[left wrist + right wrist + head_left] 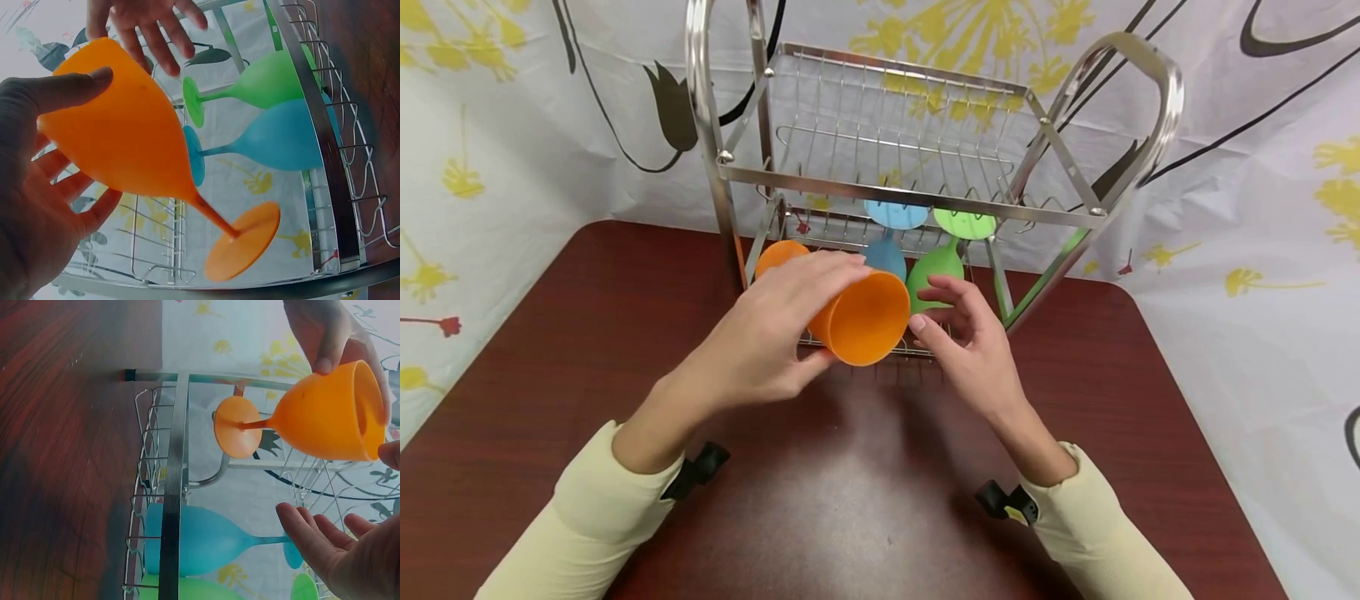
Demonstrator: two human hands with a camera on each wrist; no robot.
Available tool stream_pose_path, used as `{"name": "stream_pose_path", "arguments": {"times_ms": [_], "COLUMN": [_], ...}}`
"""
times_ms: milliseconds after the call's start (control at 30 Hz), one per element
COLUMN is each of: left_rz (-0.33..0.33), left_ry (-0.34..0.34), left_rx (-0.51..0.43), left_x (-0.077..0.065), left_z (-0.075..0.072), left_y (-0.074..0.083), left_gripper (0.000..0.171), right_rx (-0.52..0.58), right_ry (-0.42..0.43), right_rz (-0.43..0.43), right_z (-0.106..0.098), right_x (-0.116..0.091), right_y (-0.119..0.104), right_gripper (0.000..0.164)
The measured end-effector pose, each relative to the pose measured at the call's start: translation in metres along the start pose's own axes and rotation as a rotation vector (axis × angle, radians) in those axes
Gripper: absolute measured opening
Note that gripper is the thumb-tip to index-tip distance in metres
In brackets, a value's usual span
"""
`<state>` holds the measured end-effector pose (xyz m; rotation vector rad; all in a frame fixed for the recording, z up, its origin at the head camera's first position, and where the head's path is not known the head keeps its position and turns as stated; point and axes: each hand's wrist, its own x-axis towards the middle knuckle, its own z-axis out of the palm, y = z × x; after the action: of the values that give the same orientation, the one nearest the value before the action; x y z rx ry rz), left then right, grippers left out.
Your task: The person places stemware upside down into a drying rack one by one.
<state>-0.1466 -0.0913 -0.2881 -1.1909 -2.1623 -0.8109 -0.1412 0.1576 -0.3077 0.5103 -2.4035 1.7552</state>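
Observation:
An orange plastic goblet (868,318) is tilted with its mouth toward the head camera. My left hand (775,325) grips it around the bowl, thumb on one side and fingers on the other. In the left wrist view the goblet's stem and round foot (242,240) point away from the palm. My right hand (973,350) is beside the rim with fingers spread and loosely bent; its thumb tip is at or very near the rim. Behind, a blue goblet (275,137) and a green goblet (269,78) stand upside down on the lower rack tier, feet up.
A two-tier metal dish rack (910,193) stands at the back of the dark red-brown table (850,492). Its upper wire tier overhangs the goblets, and curved tube handles rise at both sides. A patterned white sheet (1247,208) hangs behind and around the table.

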Motion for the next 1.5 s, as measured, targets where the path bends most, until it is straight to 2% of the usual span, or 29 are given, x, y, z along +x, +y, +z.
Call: {"name": "stream_pose_path", "arguments": {"times_ms": [233, 500, 833, 1267, 1500], "left_rz": [0.05, 0.069, 0.076, 0.082, 0.045], "left_ry": [0.002, -0.01, -0.038, -0.034, -0.051], "left_rx": [0.099, 0.182, 0.309, 0.391, 0.361], "left_x": [0.002, 0.004, 0.006, 0.008, 0.007], "left_z": [0.005, 0.011, 0.02, 0.027, 0.031], "left_y": [0.004, 0.007, 0.011, 0.013, 0.015], "left_gripper": [0.074, 0.071, 0.062, 0.055, 0.063], "right_rx": [0.002, 0.037, -0.037, -0.064, -0.039], "right_ry": [-0.019, -0.021, -0.014, 0.016, 0.079], "right_rz": [0.002, -0.038, -0.033, -0.052, -0.083], "right_z": [0.003, 0.011, 0.022, 0.028, 0.029], "right_x": [0.0, 0.001, 0.001, 0.001, 0.0], "right_y": [-0.003, -0.011, -0.017, -0.015, -0.011], "right_gripper": [0.055, 0.071, 0.074, 0.07, 0.065]}}
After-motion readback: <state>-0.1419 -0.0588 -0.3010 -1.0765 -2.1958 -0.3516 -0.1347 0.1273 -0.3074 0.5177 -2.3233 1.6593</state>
